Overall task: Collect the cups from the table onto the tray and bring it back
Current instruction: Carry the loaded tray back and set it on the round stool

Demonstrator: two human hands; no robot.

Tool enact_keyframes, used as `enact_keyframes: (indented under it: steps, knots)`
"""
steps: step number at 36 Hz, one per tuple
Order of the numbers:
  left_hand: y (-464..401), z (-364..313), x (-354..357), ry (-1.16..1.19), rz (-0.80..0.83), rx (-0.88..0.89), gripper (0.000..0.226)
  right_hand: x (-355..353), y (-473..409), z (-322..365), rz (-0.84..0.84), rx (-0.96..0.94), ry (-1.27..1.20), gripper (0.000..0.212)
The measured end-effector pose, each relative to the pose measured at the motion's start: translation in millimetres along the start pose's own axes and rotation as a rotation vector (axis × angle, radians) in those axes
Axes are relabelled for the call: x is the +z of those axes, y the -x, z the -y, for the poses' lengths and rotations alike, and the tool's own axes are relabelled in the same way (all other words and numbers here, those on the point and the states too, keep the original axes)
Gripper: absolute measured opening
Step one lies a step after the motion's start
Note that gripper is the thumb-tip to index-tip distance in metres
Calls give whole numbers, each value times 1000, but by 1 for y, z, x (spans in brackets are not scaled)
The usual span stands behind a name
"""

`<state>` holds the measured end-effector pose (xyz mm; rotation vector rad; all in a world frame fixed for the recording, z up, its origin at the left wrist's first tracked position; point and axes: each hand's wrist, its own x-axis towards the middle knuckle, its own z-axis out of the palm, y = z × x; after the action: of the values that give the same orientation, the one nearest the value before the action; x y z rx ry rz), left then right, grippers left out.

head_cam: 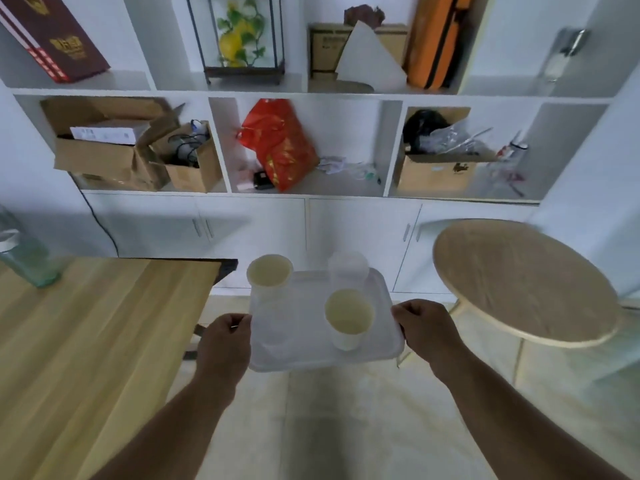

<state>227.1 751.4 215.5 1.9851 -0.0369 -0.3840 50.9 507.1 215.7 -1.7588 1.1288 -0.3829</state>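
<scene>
Three cups stand upright on one white tray, mouths up: a cream paper cup at the far left corner, a clear plastic cup at the far right, and a second cream paper cup nearer, right of centre. The clear one is faint against the tray and hard to make out. The tray is held in the air over the floor, between a wooden worktop on the left and a round wooden table on the right; its long axis runs near to far, tilted slightly to the left. The left hand grips the left edge and the right hand the right edge, fingers curled closed over the rim; those beneath the tray are hidden. A greenish glass bottle on the worktop is cut off at the left edge. The whole view is motion-blurred.
</scene>
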Motion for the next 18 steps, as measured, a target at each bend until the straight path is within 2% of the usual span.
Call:
enact_keyframes:
  steps: [7,13,18]
  knots:
    - [-16,-19,73,-67,191,48,16,-49,-15,-38,-153,104,-38,33]
    - [-13,-34,124,-61,282,70,15,-87,-18,-62,-239,177,-61,33]
    - [-6,-51,173,-71,325,82,15,-128,-32,-80,-276,198,-58,25]
